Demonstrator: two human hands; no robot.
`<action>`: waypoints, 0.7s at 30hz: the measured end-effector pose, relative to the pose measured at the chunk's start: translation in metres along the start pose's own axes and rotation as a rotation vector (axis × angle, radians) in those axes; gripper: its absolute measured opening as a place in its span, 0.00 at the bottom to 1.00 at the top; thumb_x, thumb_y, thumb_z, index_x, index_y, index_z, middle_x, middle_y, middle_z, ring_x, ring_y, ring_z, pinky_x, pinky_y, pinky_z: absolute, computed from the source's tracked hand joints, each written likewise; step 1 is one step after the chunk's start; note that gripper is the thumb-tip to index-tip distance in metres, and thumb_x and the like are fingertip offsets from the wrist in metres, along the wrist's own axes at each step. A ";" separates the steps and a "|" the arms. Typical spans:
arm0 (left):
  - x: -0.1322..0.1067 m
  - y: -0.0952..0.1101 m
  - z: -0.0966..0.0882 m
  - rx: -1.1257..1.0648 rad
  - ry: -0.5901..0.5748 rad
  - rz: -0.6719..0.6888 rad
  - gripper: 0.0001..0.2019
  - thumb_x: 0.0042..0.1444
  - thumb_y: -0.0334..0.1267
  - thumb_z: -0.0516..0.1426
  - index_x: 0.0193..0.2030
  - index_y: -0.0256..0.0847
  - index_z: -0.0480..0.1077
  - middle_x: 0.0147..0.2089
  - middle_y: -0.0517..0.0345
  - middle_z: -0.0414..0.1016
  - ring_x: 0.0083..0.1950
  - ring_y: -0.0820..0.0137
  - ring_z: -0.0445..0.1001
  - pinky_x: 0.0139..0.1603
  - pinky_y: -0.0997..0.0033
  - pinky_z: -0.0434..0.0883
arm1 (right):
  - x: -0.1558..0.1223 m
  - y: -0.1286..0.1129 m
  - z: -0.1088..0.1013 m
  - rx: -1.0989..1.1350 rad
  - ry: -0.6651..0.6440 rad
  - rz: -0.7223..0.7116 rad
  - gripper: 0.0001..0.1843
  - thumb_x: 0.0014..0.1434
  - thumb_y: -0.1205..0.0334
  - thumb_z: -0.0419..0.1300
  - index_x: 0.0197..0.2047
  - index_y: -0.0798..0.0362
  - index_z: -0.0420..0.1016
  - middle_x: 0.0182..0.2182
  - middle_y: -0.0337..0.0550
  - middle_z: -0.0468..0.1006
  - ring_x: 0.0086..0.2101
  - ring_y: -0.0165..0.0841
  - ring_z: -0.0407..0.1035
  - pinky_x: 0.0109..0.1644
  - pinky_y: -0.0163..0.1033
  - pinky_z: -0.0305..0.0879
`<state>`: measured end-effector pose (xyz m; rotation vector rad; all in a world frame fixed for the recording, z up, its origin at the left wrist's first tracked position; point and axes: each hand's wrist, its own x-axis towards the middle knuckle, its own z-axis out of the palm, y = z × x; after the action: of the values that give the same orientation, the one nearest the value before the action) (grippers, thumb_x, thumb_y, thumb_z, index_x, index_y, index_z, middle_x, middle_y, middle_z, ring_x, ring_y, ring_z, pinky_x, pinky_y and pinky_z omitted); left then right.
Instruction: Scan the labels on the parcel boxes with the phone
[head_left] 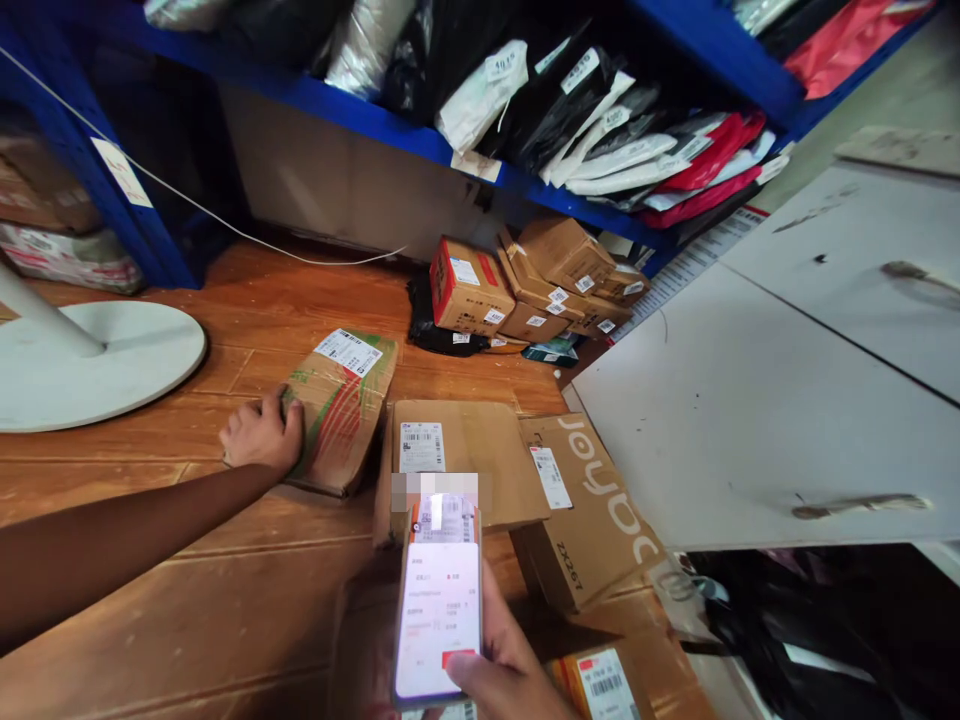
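My right hand (499, 645) is wrapped round a smartphone (439, 620), its thumb on a red button low on the lit screen. The upper part of that screen shows a parcel label. On the left, my left hand (262, 432) grips the near-left edge of a brown cardboard box (341, 415) with green and red stripes and a white label. Beyond the phone lies a plain cardboard box (476, 450) with a label on its left part. It touches a larger box (592, 510) printed with big white letters. Another labelled box (566, 680) is partly cut off at the bottom.
Several cardboard boxes (555, 275) are piled below a blue shelf (300, 95) full of bagged parcels (600, 130). A round white stand base (142, 370) rests on the wooden floor (247, 270) at left. White drawers (787, 380) with rope handles stand at right.
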<state>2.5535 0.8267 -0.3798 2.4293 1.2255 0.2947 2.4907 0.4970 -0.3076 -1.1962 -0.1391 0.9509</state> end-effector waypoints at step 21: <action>0.049 -0.020 0.000 0.044 -0.088 0.308 0.33 0.57 0.54 0.42 0.64 0.35 0.57 0.56 0.35 0.69 0.59 0.47 0.65 0.57 0.50 0.61 | -0.024 0.000 -0.029 0.062 0.244 -0.020 0.63 0.47 0.55 0.70 0.67 0.46 0.23 0.42 0.49 0.81 0.34 0.42 0.77 0.28 0.41 0.70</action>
<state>2.5682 0.8773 -0.3889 2.6371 0.8276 0.2458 2.4918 0.4591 -0.3101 -1.2405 0.0728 0.7792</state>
